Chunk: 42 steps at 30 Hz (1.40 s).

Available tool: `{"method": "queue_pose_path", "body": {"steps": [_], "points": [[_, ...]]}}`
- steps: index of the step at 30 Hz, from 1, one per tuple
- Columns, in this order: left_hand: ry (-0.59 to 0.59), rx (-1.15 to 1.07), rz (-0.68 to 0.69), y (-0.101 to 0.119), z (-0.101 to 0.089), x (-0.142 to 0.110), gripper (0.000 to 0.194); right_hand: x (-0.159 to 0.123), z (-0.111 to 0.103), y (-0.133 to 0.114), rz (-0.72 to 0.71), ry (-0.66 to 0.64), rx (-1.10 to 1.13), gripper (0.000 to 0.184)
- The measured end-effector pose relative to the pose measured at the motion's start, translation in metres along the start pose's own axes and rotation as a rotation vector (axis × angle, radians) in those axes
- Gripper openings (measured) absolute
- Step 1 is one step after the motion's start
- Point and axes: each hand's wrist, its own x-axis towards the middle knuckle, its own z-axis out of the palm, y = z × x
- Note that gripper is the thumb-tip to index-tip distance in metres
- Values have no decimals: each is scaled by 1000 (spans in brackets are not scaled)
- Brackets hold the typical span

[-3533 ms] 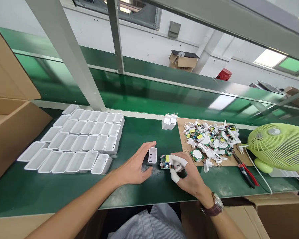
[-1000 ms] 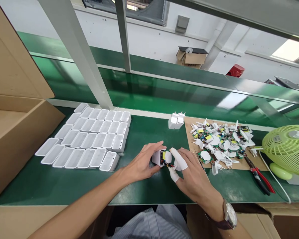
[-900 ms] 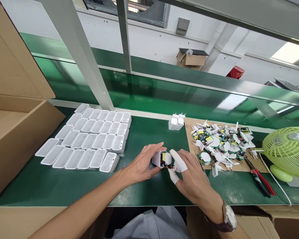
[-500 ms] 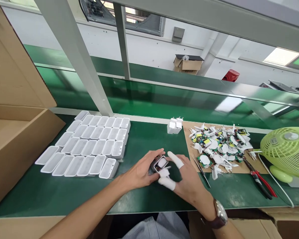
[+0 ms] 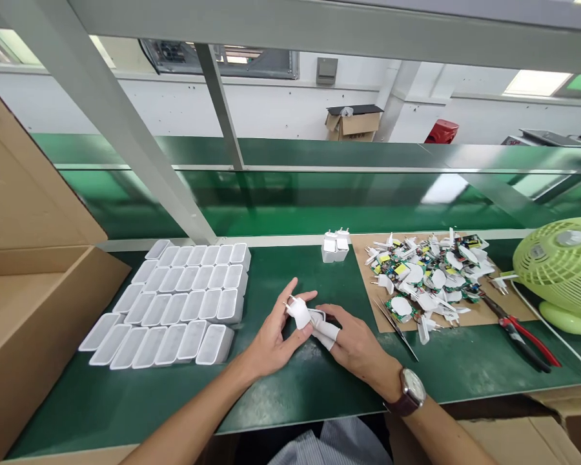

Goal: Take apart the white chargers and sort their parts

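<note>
Centrally, over the bench (image 5: 271,416), the right hand (image 5: 361,342) grips a case (image 5: 318,314) in sheathed fingers, its long axis mostly hidden. The left hand (image 5: 275,342) pinches a white plug (image 5: 299,312) between thumb and fingers; its 2 pins point left and away from the wearer. Beyond, 2 plug-topped cases (image 5: 336,254) stand upright.

A white wall (image 5: 271,111) rises behind the green worktop (image 5: 271,407).
</note>
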Motion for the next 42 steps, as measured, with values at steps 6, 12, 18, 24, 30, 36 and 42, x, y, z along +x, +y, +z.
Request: {"method": "queue_pose_path", "body": {"steps": [6,12,18,24,30,36,42], "points": [[73,142,126,-1,3,2,103,-1,0,-1,41,40,-66,38],[123,321,248,0,3,7,89,-1,2,2,19,-23,-80,32],[134,388,376,6,0,8,58,-4,2,-3,105,-64,-121,34],[148,317,325,8,2,10,47,-3,6,-9,116,-27,-143,37],[140,296,304,7,2,9,46,-1,4,-10,228,48,-3,32],[131,297,295,9,1,9,45,-2,4,-14,192,23,-96,31],[118,292,247,2,0,5,50,-3,6,-12,200,-17,-52,35]]}}
